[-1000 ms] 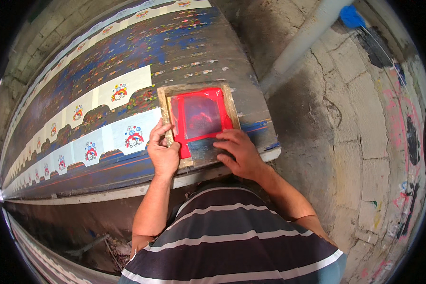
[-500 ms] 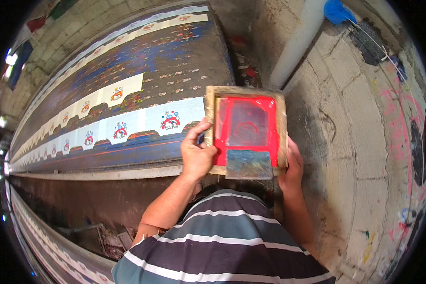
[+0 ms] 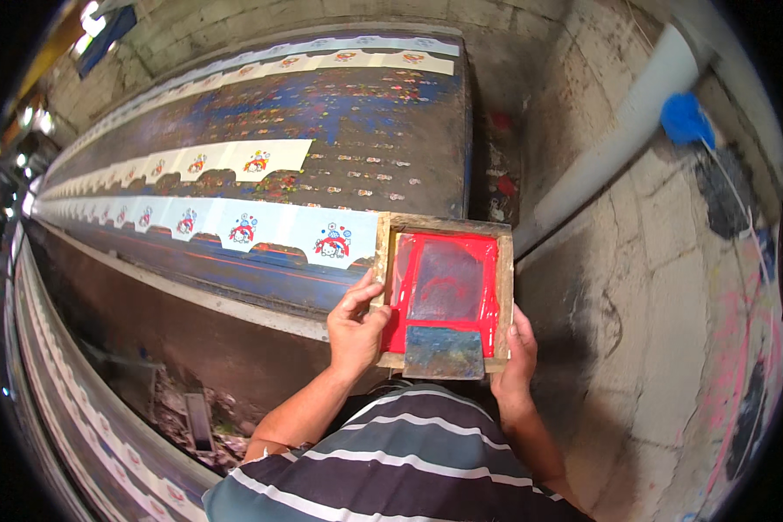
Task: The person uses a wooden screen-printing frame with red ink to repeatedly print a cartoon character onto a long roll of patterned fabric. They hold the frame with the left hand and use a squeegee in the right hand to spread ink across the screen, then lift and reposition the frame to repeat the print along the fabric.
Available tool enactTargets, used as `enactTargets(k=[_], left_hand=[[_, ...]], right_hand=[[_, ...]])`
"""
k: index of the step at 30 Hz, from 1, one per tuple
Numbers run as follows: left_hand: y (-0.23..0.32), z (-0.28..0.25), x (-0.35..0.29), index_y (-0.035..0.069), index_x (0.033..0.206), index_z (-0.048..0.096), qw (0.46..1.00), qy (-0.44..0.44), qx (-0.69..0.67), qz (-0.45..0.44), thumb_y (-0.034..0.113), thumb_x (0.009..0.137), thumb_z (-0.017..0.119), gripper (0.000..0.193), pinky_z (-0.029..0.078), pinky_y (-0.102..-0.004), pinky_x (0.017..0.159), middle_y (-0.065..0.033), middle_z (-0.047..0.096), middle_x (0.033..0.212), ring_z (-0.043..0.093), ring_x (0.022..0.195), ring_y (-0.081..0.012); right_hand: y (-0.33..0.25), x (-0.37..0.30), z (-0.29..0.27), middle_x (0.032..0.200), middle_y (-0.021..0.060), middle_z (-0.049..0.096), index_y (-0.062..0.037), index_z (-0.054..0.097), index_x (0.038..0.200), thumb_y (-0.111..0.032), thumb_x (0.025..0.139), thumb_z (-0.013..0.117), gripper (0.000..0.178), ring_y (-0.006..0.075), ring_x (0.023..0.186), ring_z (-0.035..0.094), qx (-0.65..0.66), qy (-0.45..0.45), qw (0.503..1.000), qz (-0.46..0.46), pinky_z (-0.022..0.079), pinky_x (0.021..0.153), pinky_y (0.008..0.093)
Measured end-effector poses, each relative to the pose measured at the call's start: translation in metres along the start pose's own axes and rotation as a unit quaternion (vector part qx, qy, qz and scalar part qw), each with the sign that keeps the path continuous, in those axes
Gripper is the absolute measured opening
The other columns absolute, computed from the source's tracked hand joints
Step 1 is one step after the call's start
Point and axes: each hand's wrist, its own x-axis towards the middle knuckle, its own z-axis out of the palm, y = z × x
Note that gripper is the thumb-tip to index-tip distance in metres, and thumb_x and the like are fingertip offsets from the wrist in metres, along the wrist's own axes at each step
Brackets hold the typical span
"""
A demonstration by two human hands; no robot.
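Note:
A wooden-framed printing screen is held in front of my body, beside the end of the long table. Its inside is smeared with wet red ink around a translucent mesh window, where a faint arched design shows. A flat, dark, ink-stained squeegee blade lies across the screen's near side. My left hand grips the left rail, thumb on top. On the right rail, my right hand is closed, with some of its fingers hidden behind the wood.
Printed pale-blue pieces run along the table's near edge, with cream printed pieces farther in. The stained dark table stretches away to the left. A grey pipe, a blue bundle and a block wall stand to the right.
The view has turned, so the table and pipe appear farther right and lower. The screen sits lower in the picture, still in both hands.

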Motion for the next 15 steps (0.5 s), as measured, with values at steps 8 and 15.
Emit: enactTargets(k=[8, 15], left_hand=[[-0.007, -0.012, -0.002, -0.011, 0.101, 0.084, 0.994, 0.097, -0.053, 0.011, 0.026, 0.122, 0.054, 0.052, 0.037, -0.0502, 0.135, -0.0287, 0.054, 0.176, 0.051, 0.164, -0.0351], [-0.005, 0.012, -0.005, -0.013, 0.105, 0.083, 0.977, 0.181, -0.085, 0.077, 0.037, 0.125, 0.044, 0.067, 0.036, -0.0511, 0.136, -0.0298, 0.049, 0.179, 0.051, 0.163, -0.0387]], right_hand=[[-0.013, 0.063, 0.02, 0.157, 0.0157, 0.069, 0.0067, 0.055, 0.165, -0.024, 0.119, 0.065, 0.056, 0.025, 0.142, 0.069, -0.042, -0.082, 0.995, 0.045, 0.052, 0.124, 0.0427], [0.0, 0.127, 0.023, 0.156, 0.0149, 0.07, 0.0049, 0.054, 0.166, -0.023, 0.119, 0.063, 0.055, 0.0233, 0.139, 0.07, -0.019, -0.188, 0.975, 0.116, 0.053, 0.123, 0.0403]])
